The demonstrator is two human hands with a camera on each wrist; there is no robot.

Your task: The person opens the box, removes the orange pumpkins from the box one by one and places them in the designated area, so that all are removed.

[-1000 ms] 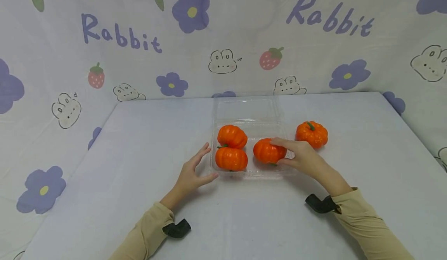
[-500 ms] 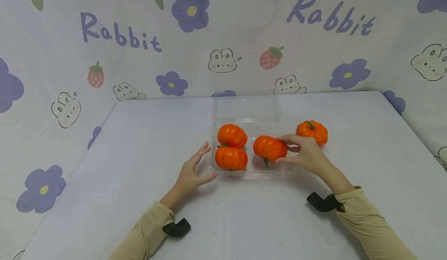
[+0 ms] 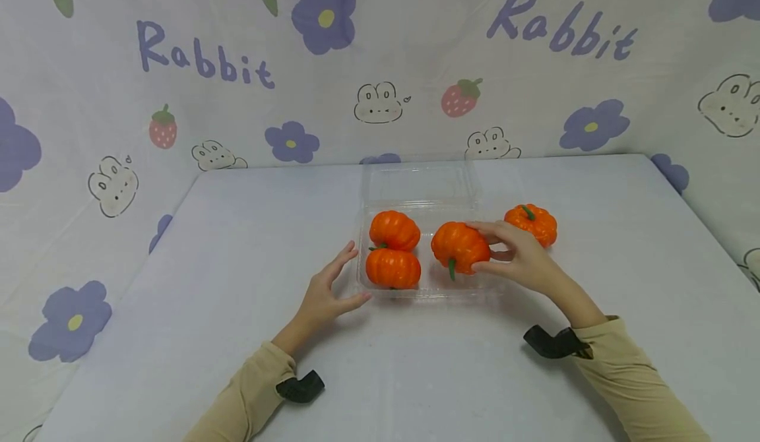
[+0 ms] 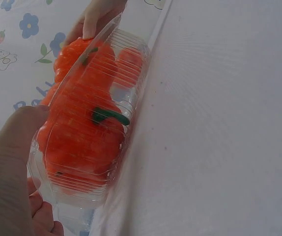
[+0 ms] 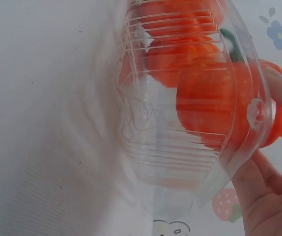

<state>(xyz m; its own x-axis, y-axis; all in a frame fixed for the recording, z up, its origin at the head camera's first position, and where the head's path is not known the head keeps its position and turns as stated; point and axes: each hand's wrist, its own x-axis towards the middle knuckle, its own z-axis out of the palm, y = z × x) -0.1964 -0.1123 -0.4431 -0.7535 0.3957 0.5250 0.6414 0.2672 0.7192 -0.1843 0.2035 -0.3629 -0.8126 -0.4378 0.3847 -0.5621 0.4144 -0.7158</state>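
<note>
A clear plastic clamshell box (image 3: 419, 290) lies open on the table with its lid (image 3: 420, 183) laid back. Two small orange pumpkins (image 3: 394, 230) (image 3: 392, 268) sit in its left half. My right hand (image 3: 515, 257) grips a third pumpkin (image 3: 458, 247), tilted with its green stem toward me, in the box's right half. A fourth pumpkin (image 3: 532, 223) stands on the table just right of the box. My left hand (image 3: 325, 291) rests open against the box's left wall. In the wrist views the ribbed box wall (image 4: 106, 118) (image 5: 180, 123) shows the pumpkins through it.
The table (image 3: 237, 244) is covered in a pale cloth. A printed backdrop (image 3: 380, 66) with flowers, rabbits and strawberries rises behind and wraps both sides. Black wrist straps (image 3: 299, 387) (image 3: 555, 343) show at both beige sleeves.
My right hand has turned the third pumpkin and shifted it a little farther back in the box, so its stem now points toward me. The left hand has stayed put.
</note>
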